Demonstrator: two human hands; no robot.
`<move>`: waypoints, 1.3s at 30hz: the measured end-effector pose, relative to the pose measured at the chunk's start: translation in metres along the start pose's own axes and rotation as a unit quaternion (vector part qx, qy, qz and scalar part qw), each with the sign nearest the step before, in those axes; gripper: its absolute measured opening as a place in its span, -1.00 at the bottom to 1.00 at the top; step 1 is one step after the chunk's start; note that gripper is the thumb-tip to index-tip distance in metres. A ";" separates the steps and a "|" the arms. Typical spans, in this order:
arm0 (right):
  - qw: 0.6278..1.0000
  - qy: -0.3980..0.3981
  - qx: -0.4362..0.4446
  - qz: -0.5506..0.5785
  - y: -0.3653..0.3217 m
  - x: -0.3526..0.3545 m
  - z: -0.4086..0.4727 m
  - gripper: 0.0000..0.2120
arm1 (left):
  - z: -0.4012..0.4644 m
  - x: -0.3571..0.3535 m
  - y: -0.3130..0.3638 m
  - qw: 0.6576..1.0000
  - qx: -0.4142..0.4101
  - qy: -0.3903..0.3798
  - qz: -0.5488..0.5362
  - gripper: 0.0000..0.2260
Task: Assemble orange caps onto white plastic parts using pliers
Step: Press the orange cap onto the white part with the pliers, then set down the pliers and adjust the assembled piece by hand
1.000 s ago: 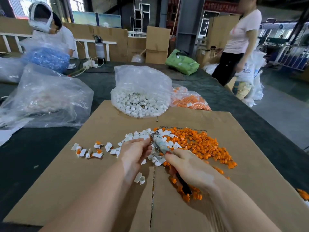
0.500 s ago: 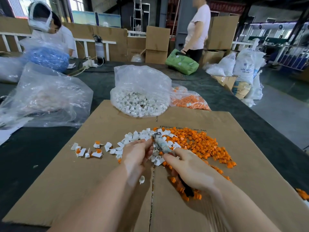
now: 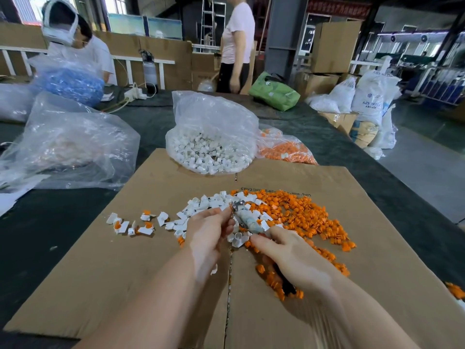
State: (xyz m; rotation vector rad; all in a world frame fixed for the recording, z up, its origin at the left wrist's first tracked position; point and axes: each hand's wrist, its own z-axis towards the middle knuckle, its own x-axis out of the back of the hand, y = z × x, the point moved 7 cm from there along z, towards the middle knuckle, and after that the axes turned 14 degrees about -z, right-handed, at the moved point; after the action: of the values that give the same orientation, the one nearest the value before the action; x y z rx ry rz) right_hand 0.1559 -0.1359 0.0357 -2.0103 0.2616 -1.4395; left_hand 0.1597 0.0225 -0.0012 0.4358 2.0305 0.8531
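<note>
A flat cardboard [image 3: 327,285] sheet is spread over the worktop, and both hands are held above its middle. The right hand [image 3: 292,258] is curled around the pliers [image 3: 247,220], whose long body points away toward the far edge. The left hand [image 3: 208,230] is bent, and its fingertips are pinched at the pliers' tip; what is pinched cannot be told. White parts [image 3: 201,207] and orange caps [image 3: 302,215] are piled just beyond the hands.
</note>
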 end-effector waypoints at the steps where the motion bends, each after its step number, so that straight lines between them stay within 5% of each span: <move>1: 1.000 -0.006 0.001 -0.004 0.000 0.000 0.000 -0.65 | 0.000 0.000 0.000 1.000 0.001 0.000 0.000 -0.87; 18: 0.989 0.149 0.004 -0.016 0.012 0.013 -0.002 -0.72 | -0.001 0.006 0.001 1.000 0.001 0.008 -0.004 -0.93; 22: 0.950 0.242 -0.066 -0.188 0.038 0.030 0.004 -0.58 | 0.000 0.017 0.006 0.997 -0.036 -0.005 0.062 -0.94; 26: 0.903 0.227 -0.095 -0.351 0.052 0.030 0.015 -0.50 | -0.004 0.011 0.004 0.989 -0.062 -0.048 0.127 -0.81; 32: 0.880 0.194 -0.104 -0.421 0.052 0.028 0.022 -0.38 | -0.007 0.003 0.006 0.965 -0.086 -0.088 0.234 -0.71; 39: 0.895 0.318 0.248 -0.191 -0.031 0.005 -0.006 -0.83 | -0.019 -0.014 -0.002 0.951 -0.068 -0.150 0.261 -0.69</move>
State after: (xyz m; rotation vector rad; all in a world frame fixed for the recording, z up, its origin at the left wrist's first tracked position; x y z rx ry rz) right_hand 0.1460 -0.1168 0.0588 -1.1720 -0.2366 -2.1332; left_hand 0.1519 0.0056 0.0129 0.9889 1.5799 1.1540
